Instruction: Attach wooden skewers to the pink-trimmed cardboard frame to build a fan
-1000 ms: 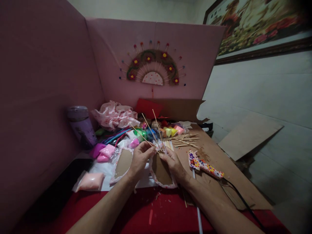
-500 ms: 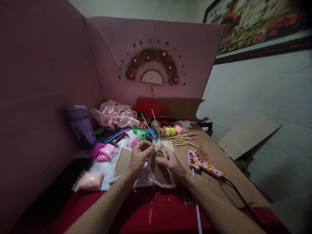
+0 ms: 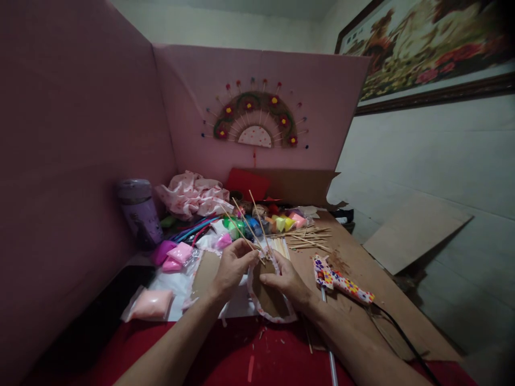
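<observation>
My right hand (image 3: pixel 286 279) grips a cardboard piece (image 3: pixel 272 297) edged with pink-patterned fabric, its thumb lying across the brown face. Three thin wooden sticks fan upward from the top of that piece. My left hand (image 3: pixel 236 265) is closed in a pinch on the lower end of the leftmost wooden stick (image 3: pixel 238 226), against the cardboard's upper edge. The middle stick (image 3: pixel 247 221) and the right stick (image 3: pixel 257 217) stand beside it, their lower ends at the cardboard. A second fabric-edged cardboard piece (image 3: pixel 206 273) lies just left of my left hand.
A flower-patterned glue gun (image 3: pixel 341 282) with a glue stick and cord rests at right. Loose sticks (image 3: pixel 309 237), colored clay packets (image 3: pixel 285 222), pink packets (image 3: pixel 177 257), crumpled fabric (image 3: pixel 193 195) and a purple tumbler (image 3: pixel 140 214) surround the work. A decorated fan (image 3: pixel 255 115) hangs behind.
The whole view has shifted slightly, so everything sits a little lower and to the right. Both hands keep their hold on the cardboard and stick, with little other movement.
</observation>
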The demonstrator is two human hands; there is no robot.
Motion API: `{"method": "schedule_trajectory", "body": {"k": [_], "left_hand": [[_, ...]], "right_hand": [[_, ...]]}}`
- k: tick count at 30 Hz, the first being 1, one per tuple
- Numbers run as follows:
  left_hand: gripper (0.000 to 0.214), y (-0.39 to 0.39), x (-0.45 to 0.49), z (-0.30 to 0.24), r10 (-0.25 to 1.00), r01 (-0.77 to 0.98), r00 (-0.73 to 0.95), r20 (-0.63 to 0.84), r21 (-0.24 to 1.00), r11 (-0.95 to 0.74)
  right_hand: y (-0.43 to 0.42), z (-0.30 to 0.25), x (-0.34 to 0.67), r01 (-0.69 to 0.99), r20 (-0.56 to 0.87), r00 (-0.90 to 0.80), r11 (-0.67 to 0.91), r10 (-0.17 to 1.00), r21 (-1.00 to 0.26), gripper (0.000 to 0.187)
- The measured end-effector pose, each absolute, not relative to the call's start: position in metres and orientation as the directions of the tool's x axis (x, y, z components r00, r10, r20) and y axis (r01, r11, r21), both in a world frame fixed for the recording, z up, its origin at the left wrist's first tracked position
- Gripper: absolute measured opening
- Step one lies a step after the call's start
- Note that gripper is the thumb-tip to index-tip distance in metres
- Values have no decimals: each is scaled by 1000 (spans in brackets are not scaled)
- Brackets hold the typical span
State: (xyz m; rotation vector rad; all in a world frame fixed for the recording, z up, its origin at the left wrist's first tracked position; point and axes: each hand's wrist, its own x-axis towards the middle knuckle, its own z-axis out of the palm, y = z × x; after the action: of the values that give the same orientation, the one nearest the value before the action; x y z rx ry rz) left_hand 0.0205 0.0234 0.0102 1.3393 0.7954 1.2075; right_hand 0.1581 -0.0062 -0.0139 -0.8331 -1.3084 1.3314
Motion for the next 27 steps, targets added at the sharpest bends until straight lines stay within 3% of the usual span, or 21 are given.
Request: {"method": "schedule_trajectory", "body": {"k": [16, 27], "left_hand": [[11, 22, 18, 9, 948, -228, 243, 207, 962, -151], [9, 27, 19, 2, 926, -257, 229, 301, 936, -241]], "right_hand": [[-7, -21, 158, -197, 243, -204, 204, 948, -959, 43], [-7, -18, 157, -120, 289, -219, 268, 932, -956, 44]]}}
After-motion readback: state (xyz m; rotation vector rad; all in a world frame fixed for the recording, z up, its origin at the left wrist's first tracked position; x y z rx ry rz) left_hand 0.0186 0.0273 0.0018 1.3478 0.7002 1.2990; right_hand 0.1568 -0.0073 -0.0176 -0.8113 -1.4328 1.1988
